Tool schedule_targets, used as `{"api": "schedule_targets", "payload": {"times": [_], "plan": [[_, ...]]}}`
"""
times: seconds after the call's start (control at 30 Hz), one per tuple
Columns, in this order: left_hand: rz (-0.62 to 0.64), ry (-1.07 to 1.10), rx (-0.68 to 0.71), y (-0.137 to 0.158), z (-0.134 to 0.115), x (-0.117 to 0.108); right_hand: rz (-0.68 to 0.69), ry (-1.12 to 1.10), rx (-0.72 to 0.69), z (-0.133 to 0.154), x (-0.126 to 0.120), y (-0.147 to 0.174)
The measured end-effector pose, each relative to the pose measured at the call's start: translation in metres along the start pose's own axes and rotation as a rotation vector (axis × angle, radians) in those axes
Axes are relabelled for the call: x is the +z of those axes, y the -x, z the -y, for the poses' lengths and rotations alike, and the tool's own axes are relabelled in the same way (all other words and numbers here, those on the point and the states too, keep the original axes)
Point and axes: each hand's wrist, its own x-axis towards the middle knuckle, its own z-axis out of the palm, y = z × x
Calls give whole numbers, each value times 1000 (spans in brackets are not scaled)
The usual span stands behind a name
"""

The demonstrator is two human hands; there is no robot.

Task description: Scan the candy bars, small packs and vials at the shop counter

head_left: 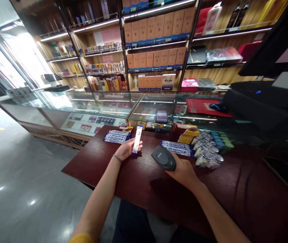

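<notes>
**Prob. lining up a scan**

Backed at far side by tall shelves [214,75], then by glass counter [149,99]. Works over dark red table [133,184]. Flanked at right by dark machine [250,104].

Set out on table, right side: lidded jars [206,150], yellow packets [188,135] & blue-white packs [176,148]; more such packs [118,136] at left. Grips scanner [162,158] in R hand [185,170], fingers wrapped round handle, nose turned left. Holds slim white packet [137,139] in L hand [128,148], fingers curled behind, tips past its right edge; b/w both pack groups, just apart from scanner.

Judged step: bringing scanner & packet face to face. Next, prob. calls for turning code side to nose, keeping steady, squeezing trigger.

Can't see: trigger finger, packet's back, any code. Can't read: packet print (too small). Can't tell: jar contents, L thumb's exact place. Cut off at right edge: machine.
</notes>
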Motion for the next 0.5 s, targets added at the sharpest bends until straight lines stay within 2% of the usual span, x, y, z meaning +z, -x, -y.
{"api": "schedule_targets", "payload": {"times": [0.3, 0.5], "plan": [[111, 43, 6, 2, 2, -7, -29, -44, 57, -7, 2, 0], [142, 37, 20, 2, 5, -4, -125, -123, 260, -8, -4, -2]]}}
